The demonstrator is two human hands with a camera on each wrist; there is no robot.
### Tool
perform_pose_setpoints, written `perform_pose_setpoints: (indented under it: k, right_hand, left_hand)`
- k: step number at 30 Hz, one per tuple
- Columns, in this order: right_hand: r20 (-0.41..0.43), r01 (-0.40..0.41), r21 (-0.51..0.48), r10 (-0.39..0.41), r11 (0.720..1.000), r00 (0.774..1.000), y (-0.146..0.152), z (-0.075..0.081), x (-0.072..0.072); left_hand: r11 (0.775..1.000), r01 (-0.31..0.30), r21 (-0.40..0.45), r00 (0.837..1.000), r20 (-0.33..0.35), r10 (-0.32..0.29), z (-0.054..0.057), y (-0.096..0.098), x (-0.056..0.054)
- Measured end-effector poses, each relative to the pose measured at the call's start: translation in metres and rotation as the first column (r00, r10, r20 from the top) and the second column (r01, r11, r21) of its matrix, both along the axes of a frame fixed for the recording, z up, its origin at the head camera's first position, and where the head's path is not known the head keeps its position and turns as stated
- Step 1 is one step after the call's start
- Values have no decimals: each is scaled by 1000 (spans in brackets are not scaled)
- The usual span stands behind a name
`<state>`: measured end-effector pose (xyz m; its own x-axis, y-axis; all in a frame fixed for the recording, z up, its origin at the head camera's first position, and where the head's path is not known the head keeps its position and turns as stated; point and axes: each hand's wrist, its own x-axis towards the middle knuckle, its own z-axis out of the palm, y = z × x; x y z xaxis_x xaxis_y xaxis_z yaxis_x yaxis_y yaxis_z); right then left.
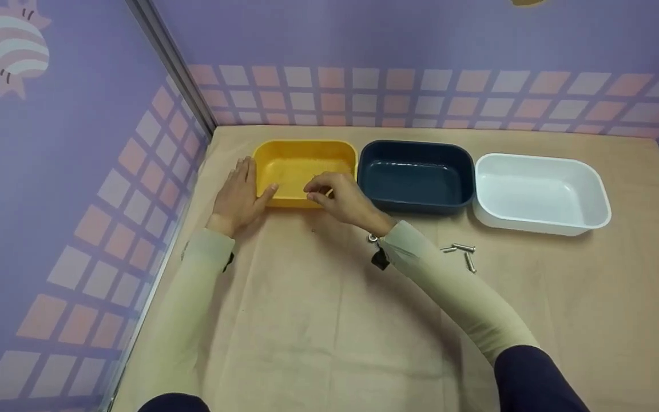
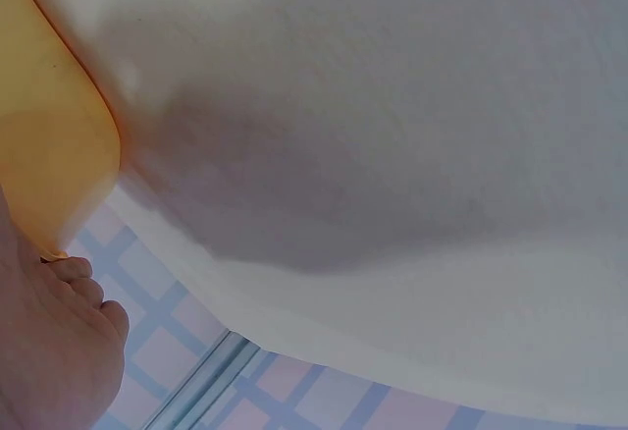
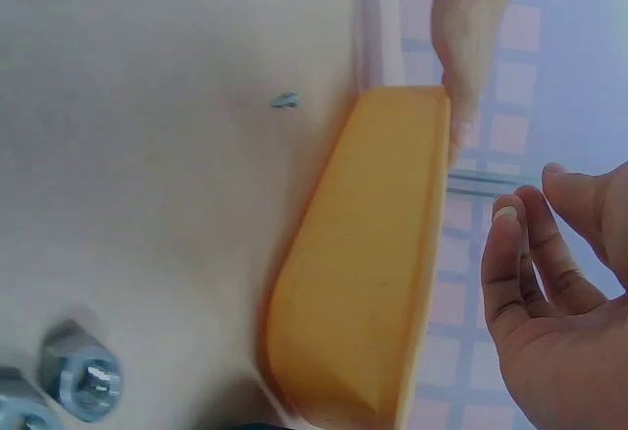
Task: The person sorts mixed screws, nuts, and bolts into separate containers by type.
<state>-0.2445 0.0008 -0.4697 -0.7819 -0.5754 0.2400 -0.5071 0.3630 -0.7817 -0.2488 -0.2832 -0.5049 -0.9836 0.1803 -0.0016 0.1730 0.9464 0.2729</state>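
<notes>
My left hand (image 1: 238,197) lies along the left side of the yellow bin (image 1: 306,143), its fingers straight and its thumb over the front rim. In the left wrist view, fingertips (image 2: 83,283) show at the bin's edge. Above the bin's front right part is my right hand (image 1: 344,197), fingers loosely bent and thumb apart from them. Nothing shows between those fingers (image 3: 502,263) in the right wrist view. A small metal piece (image 3: 285,101) lies on the cloth in front of the bin. Metal nuts (image 3: 88,381) lie near the right wrist.
Right of the yellow bin stand a dark blue bin (image 1: 415,208) and a white bin (image 1: 535,226), in a row. Several bolts (image 1: 464,248) lie on the cloth in front of them, beside the right forearm. Patterned walls (image 1: 364,34) bound the table at the back and left.
</notes>
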Motion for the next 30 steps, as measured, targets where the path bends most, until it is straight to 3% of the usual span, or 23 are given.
perform_pose_setpoints:
  k: [8,14,26,30]
  right_hand:
    - [14,32,-12,-32,999,999,2,-17,15]
    - [89,83,-32,-79,996,993,3,-33,25]
    - [271,211,-90,-180,973,946,-3,-57,40]
    - [335,261,-91,-217,961,917,-2,-65,43]
  left_hand:
    - [1000,-6,13,1000,-1,6,0,1,2]
    - [1000,0,9,1000,4,0,0,1,1]
    - [1000,4,17,1000,-7,-4,2,-2,1]
    - [1000,6,14,1000,1,-6,1,-1,0]
